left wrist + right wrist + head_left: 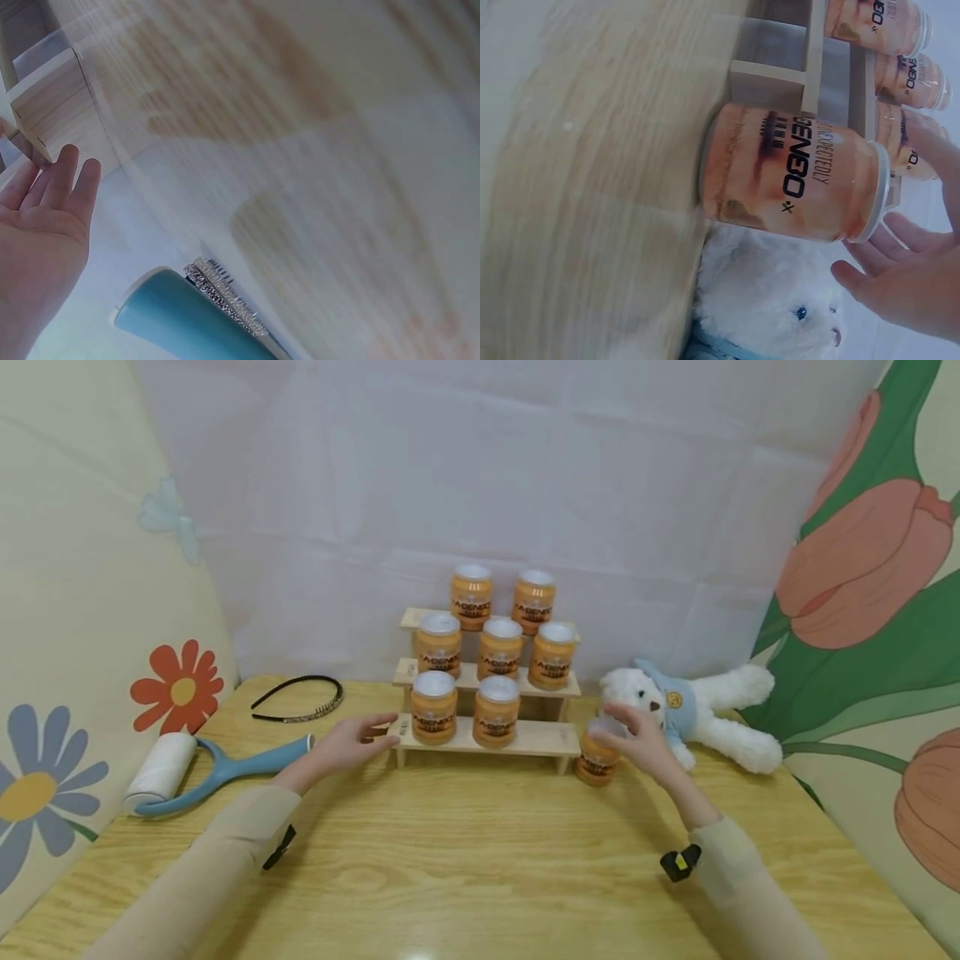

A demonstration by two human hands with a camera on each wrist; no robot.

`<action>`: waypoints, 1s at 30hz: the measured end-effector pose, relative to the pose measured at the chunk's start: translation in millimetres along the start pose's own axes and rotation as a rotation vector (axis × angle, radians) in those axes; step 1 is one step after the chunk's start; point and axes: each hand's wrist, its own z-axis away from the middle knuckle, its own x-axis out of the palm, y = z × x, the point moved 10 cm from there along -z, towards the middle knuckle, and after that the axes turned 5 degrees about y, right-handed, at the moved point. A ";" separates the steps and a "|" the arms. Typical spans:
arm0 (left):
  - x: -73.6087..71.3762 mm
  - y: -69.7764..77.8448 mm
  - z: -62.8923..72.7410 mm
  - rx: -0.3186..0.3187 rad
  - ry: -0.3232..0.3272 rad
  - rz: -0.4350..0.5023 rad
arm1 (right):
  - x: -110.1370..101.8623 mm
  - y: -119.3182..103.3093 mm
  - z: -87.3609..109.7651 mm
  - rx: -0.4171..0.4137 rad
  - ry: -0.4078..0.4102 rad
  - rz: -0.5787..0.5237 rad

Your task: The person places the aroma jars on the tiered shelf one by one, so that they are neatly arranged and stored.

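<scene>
A three-step wooden rack (528,737) holds several orange jars with pale lids: two on top, three in the middle and two jars (496,713) on the lowest step. My left hand (352,745) is at the rack's left end, its extended fingertips right at the lowest step, as the left wrist view also shows. Beside the rack's right end, another orange jar (795,176) stands upright on the table. Around its lid hovers my right hand (637,739), fingers loosely spread; the right wrist view shows the thumb (849,276) apart from the jar.
A white plush bear (693,710) in a blue top lies behind the right hand. To the left are a blue-handled lint roller (247,766) and a black headband (330,706) with a sparkling section. White cloth (450,460) hangs behind the table (450,852).
</scene>
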 end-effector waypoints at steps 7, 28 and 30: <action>-0.5 -1.2 -0.2 0.004 -0.003 0.003 | 7.1 23.7 3.5 0.154 -0.040 0.038; -0.3 -2.1 -1.4 0.015 -0.002 0.002 | 8.2 30.9 11.8 0.230 0.009 0.026; -0.3 -1.9 -1.1 0.013 -0.003 -0.001 | 6.3 33.6 13.2 0.240 0.018 0.025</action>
